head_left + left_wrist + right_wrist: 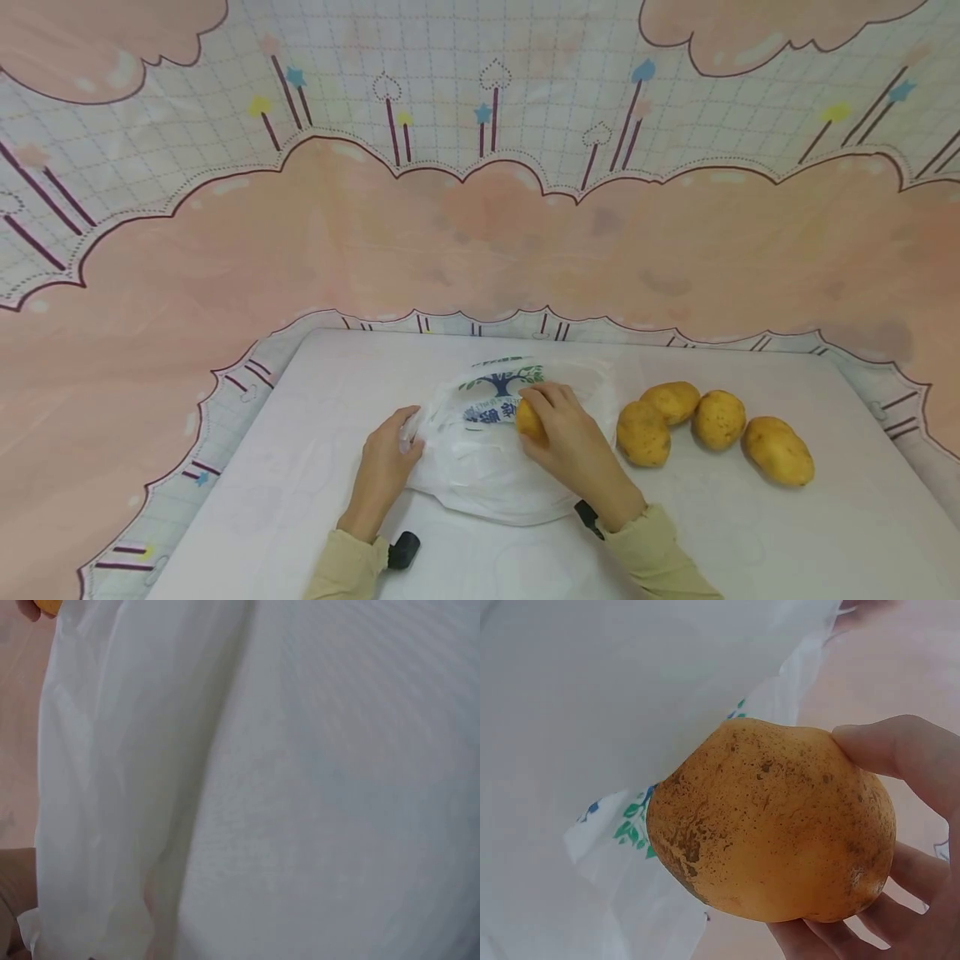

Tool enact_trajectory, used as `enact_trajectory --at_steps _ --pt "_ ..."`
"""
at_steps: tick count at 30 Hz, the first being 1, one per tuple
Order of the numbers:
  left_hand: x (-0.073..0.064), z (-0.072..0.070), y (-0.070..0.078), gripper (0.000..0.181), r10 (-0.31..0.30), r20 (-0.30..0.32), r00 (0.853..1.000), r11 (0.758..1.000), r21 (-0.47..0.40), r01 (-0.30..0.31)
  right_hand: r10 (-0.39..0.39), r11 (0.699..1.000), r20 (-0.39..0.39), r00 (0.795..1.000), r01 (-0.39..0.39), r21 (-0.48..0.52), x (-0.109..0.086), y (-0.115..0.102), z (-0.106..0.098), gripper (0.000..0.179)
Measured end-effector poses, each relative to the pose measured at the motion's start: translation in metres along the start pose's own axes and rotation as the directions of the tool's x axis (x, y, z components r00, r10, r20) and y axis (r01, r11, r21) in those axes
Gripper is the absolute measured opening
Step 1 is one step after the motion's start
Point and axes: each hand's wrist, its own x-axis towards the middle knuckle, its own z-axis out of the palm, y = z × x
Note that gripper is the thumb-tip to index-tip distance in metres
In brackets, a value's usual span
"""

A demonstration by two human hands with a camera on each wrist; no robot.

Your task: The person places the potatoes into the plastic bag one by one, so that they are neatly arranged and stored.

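A white plastic bag (487, 475) with a blue and green tree print lies on the white table. My left hand (384, 462) grips the bag's left edge, its thumb and fingers curled on the film. In the left wrist view the bag (112, 780) covers most of the frame, and only a bit of the hand (16, 885) shows at the lower left. Over the bag, my right hand (573, 442) holds a potato (529, 422). The right wrist view shows this brown-speckled potato (772, 825) between thumb and fingers, close against the bag's film (592, 697).
Several potatoes (717, 420) lie grouped on the table (750, 533) to the right of the bag. The farthest right potato (778, 451) is nearest the table's right side. A patterned cloth backdrop (480, 242) rises behind the table.
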Motion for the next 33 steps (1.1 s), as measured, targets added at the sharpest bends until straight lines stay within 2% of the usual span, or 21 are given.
enact_trajectory --at_steps 20,33 --pt "0.0 0.0 0.001 0.048 -0.004 0.006 1.0 1.0 0.021 0.004 -0.06 0.998 0.043 0.997 0.06 0.006 0.025 -0.006 0.023 0.051" --pt "0.0 0.001 0.0 0.048 -0.004 0.004 1.0 1.0 0.022 0.004 -0.055 0.998 0.084 0.995 0.054 0.009 0.037 -0.008 0.036 0.05"
